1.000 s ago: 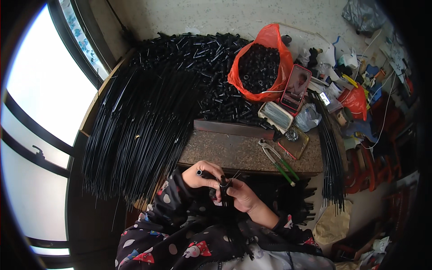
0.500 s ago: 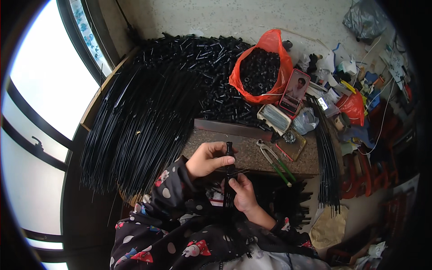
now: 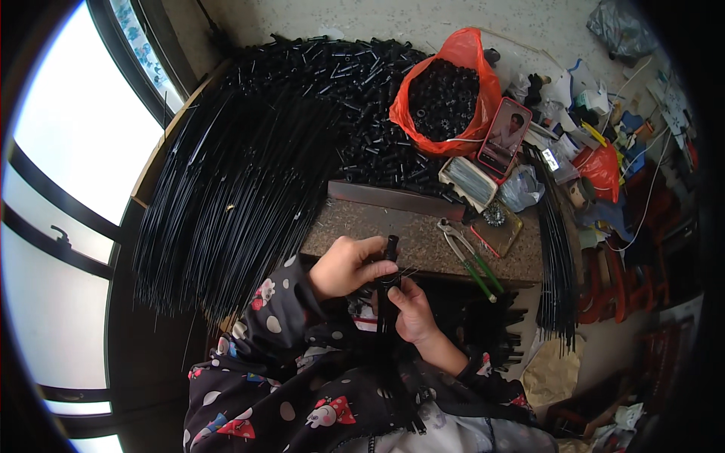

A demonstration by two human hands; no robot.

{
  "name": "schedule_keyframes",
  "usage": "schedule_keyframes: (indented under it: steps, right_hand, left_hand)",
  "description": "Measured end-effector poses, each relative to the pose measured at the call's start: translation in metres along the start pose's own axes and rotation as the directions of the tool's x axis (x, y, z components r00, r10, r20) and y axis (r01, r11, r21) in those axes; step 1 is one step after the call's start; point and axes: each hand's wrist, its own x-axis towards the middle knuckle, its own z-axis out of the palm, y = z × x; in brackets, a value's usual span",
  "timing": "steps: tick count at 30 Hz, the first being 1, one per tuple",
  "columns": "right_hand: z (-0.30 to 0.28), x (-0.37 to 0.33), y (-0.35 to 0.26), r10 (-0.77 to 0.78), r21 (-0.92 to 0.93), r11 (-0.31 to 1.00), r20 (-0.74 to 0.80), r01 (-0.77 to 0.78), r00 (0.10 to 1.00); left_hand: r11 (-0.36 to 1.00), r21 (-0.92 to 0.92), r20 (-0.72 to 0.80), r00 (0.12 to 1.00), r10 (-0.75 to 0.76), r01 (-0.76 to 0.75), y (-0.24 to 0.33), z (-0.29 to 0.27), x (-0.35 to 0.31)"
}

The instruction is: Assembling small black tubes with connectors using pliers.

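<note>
- The left hand [image 3: 343, 266] is curled closed around a short black tube [image 3: 390, 260], its fingertips pinching the upper part so the tube stands roughly upright at the near edge of the bench [image 3: 408, 234].
- The right hand [image 3: 410, 308] grips the same piece from below, fingers wrapped shut; it seems to hold thin black rods that run down toward the lap, though they blur into the dark clothing.
- Both hands touch each other around the tube, just in front of the speckled stone bench top.
- Green-handled pliers [image 3: 472, 260] lie on the bench just to the right of the hands.
- A large fan of long black rods [image 3: 234, 189] spreads over the left side, reaching toward the window.
- Behind it lies a heap of short black tubes [image 3: 362, 90], and an orange plastic bag [image 3: 472, 83] full of small black parts sits beside it.
- A phone in a red case [image 3: 504, 136] leans near the bag.
- A second bundle of black rods [image 3: 555, 249] hangs over the bench's right end.
</note>
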Motion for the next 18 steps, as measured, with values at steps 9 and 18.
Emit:
schedule_keyframes:
  steps: [9,18]
  right_hand:
    - [-0.005,-0.003,0.002,0.028,-0.024,0.999,0.044,-0.027,0.999]
    - [-0.006,-0.007,-0.001,0.025,-0.071,0.997,0.171,-0.013,0.985]
  left_hand:
    - [0.795,-0.604,-0.025,0.995,-0.096,0.061,-0.023,0.020,-0.018]
    - [0.512,-0.857,0.069,0.998,0.004,0.057,-0.009,0.020,-0.037]
